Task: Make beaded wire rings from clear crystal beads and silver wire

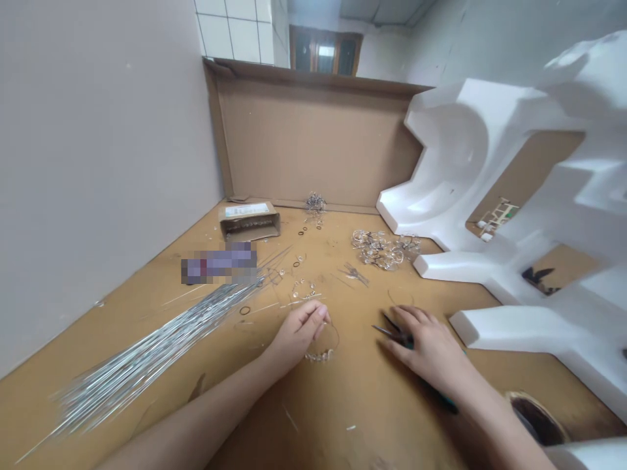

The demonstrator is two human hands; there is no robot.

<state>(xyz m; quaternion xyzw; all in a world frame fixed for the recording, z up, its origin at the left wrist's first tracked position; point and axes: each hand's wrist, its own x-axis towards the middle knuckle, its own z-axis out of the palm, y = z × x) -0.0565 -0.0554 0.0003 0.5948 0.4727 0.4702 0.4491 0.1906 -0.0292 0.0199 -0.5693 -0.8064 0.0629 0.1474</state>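
Observation:
Between the thumb and fingertips of my left hand (301, 329) is a thin wire loop strung with clear beads (319, 356); the beads hang at its lower side. My right hand (434, 349) lies over a pair of pliers (390, 336) on the table, thumb and fingers around it. The pliers' dark jaws point left and stand apart, and a green handle shows under the wrist. Loose clear beads (304, 287) lie just beyond my left hand. Short pieces of wire (355, 274) are scattered farther back, between the two hands.
A bundle of long straight wires (166, 349) stretches across the left side. Behind it are a blurred purple item (220, 262) and a small cardboard box (251, 225). Beaded wire loops (379, 251) are heaped at the back right. White foam packing (490, 326) borders the right; a cardboard panel (313, 143) stands behind.

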